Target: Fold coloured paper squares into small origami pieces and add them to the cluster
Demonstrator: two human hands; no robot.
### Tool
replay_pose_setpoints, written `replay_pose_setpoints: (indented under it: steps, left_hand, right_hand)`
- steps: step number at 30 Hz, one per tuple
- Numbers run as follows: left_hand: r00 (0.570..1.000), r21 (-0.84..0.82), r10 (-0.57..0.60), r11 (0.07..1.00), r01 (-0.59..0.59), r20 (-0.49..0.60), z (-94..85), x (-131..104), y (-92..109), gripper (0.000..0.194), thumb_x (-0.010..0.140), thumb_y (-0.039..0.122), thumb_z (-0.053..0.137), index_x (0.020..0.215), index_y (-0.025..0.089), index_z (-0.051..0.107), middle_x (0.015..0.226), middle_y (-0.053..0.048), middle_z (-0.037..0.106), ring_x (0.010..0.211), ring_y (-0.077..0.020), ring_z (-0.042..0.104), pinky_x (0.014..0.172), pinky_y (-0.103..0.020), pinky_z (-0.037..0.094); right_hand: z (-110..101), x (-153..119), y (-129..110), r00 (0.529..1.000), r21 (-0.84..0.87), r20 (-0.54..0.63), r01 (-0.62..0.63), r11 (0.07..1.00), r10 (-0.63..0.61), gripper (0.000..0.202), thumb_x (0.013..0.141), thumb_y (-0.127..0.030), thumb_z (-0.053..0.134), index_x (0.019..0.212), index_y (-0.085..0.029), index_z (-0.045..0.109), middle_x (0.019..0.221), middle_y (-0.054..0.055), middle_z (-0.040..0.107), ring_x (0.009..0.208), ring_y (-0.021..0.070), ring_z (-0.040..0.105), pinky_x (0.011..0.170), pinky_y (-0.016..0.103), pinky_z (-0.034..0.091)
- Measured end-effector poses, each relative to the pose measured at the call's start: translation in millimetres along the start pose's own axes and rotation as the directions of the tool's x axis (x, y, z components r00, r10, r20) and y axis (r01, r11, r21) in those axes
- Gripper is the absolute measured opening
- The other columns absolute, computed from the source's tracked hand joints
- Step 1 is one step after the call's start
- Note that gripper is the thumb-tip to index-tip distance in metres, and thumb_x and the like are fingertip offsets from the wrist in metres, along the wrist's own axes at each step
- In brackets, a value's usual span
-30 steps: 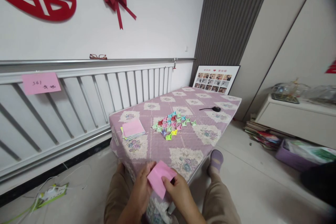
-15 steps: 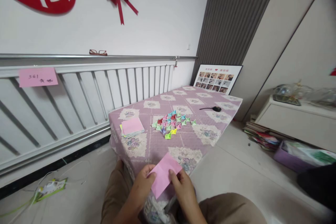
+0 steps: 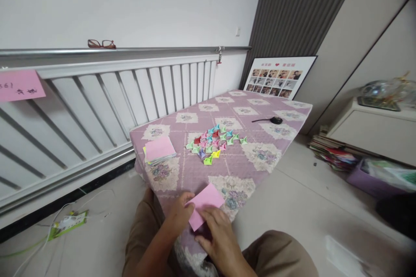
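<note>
Pink paper (image 3: pixel 209 199) at the near end of the desk (image 3: pixel 186 172); cannot tell whether lying on it or held just above. Pinched at its left edge between thumb and fingers of the left hand (image 3: pixel 178 214), closed on it. Overlaid at its lower right by the fingers of the right hand (image 3: pixel 221 234), half open, with thumb spread apart from them and off the paper. Half a second ago, held from both sides under both thumbs; now gripped by the left alone. Farther along the desk, same cluster of small folded paper pieces (image 3: pixel 216 143) and, left of it, same stack of paper sheets (image 3: pixel 160 149), both apparently unmoved.
</note>
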State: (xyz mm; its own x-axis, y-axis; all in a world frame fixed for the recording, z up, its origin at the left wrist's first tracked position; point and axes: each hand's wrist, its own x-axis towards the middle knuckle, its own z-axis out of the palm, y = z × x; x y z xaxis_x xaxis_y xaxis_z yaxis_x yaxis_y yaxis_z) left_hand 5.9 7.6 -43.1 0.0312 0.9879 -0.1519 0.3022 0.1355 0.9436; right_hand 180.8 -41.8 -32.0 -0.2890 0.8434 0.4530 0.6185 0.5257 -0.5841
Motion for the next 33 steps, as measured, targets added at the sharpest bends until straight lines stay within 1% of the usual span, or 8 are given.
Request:
replay_pose_setpoints:
  steps: [2, 6, 11, 14, 16, 23, 28, 33]
  left_hand:
    - [1.0, 0.031, -0.004, 1.0, 0.004, 0.001, 0.8, 4.7, -4.8, 0.035, 0.073, 0.018, 0.05, 0.107, 0.015, 0.062, 0.102, -0.007, 0.069, 0.089, -0.0197, 0.063, 0.08, -0.029, 0.045]
    - [1.0, 0.118, 0.018, 0.993, -0.019, 0.003, -7.0, 7.1, -10.8, 0.033, 0.073, 0.017, 0.052, 0.104, 0.017, 0.064, 0.085, -0.005, 0.069, 0.078, -0.0197, 0.062, 0.077, -0.032, 0.046]
    - [0.984, 0.251, 0.174, 0.955, -0.16, -0.038, -26.8, -8.4, -6.0, 0.024, 0.078, 0.018, 0.049, 0.095, 0.019, 0.066, 0.1, -0.008, 0.065, 0.099, -0.0236, 0.056, 0.094, -0.038, 0.039]
    - [0.925, 0.395, 0.353, 0.837, -0.379, 0.14, -29.9, -23.7, -5.2, 0.032, 0.077, 0.013, 0.048, 0.103, 0.022, 0.066, 0.106, -0.008, 0.064, 0.102, -0.023, 0.055, 0.095, -0.037, 0.04]
    - [0.899, 0.476, 0.367, 0.763, -0.437, 0.237, -26.6, -30.7, -7.9, 0.043, 0.072, 0.01, 0.051, 0.112, 0.023, 0.063, 0.112, -0.008, 0.062, 0.104, -0.0237, 0.053, 0.096, -0.039, 0.039]
    - [0.944, 0.641, 0.263, 0.693, -0.329, 0.201, -16.5, -23.5, -19.4, 0.02, 0.085, 0.016, 0.049, 0.093, 0.021, 0.067, 0.098, -0.006, 0.062, 0.095, -0.0223, 0.052, 0.089, -0.039, 0.038]
    - [0.971, 0.669, 0.225, 0.709, -0.223, 0.086, -23.3, -18.6, -19.4, 0.017, 0.087, 0.021, 0.051, 0.077, 0.02, 0.065, 0.088, -0.005, 0.062, 0.089, -0.0215, 0.054, 0.084, -0.037, 0.036]
    - [0.987, 0.688, 0.164, 0.716, -0.121, 0.004, -25.1, -17.6, -17.5, 0.016, 0.086, 0.027, 0.055, 0.074, 0.02, 0.063, 0.087, -0.004, 0.061, 0.089, -0.0218, 0.054, 0.082, -0.036, 0.034]
  right_hand:
    - [11.2, 1.4, -0.6, 0.998, -0.06, 0.062, -0.013, 0.998, 0.016, 0.049, 0.071, -0.018, 0.072, 0.117, -0.024, 0.06, 0.115, 0.009, 0.063, 0.108, 0.0273, 0.055, 0.093, 0.04, 0.043]
    - [28.4, 3.5, 5.6, 0.992, -0.122, 0.076, -0.088, 0.989, 0.097, 0.036, 0.073, -0.011, 0.067, 0.106, -0.025, 0.065, 0.107, 0.007, 0.065, 0.102, 0.0265, 0.057, 0.09, 0.04, 0.041]
    - [33.7, 5.0, 8.6, 0.989, -0.123, 0.059, -0.13, 0.984, 0.138, 0.03, 0.075, -0.008, 0.064, 0.099, -0.026, 0.066, 0.103, 0.006, 0.065, 0.1, 0.0256, 0.055, 0.089, 0.039, 0.038]
    - [33.7, 6.6, 7.5, 0.985, -0.111, 0.066, -0.151, 0.982, 0.159, 0.031, 0.074, -0.007, 0.064, 0.098, -0.026, 0.066, 0.102, 0.004, 0.064, 0.099, 0.0247, 0.055, 0.088, 0.039, 0.037]
    - [34.4, 7.8, 7.5, 0.985, -0.107, 0.058, -0.156, 0.982, 0.163, 0.029, 0.074, -0.008, 0.064, 0.096, -0.026, 0.066, 0.099, 0.004, 0.064, 0.096, 0.0241, 0.055, 0.085, 0.038, 0.037]
    - [38.2, 8.9, 14.9, 0.992, -0.136, 0.02, -0.122, 0.983, 0.126, 0.011, 0.086, -0.016, 0.055, 0.081, -0.022, 0.063, 0.088, 0.004, 0.061, 0.086, 0.0214, 0.053, 0.079, 0.035, 0.037]
    - [35.9, 11.9, 21.8, 0.992, -0.216, -0.016, -0.127, 0.968, 0.127, 0.018, 0.09, -0.025, 0.051, 0.075, -0.021, 0.06, 0.084, 0.005, 0.058, 0.081, 0.0209, 0.052, 0.074, 0.034, 0.038]
    - [34.2, 19.5, 20.8, 0.99, -0.302, -0.03, -0.143, 0.942, 0.141, 0.023, 0.089, -0.03, 0.054, 0.068, -0.021, 0.058, 0.076, 0.005, 0.056, 0.074, 0.0202, 0.05, 0.069, 0.032, 0.035]
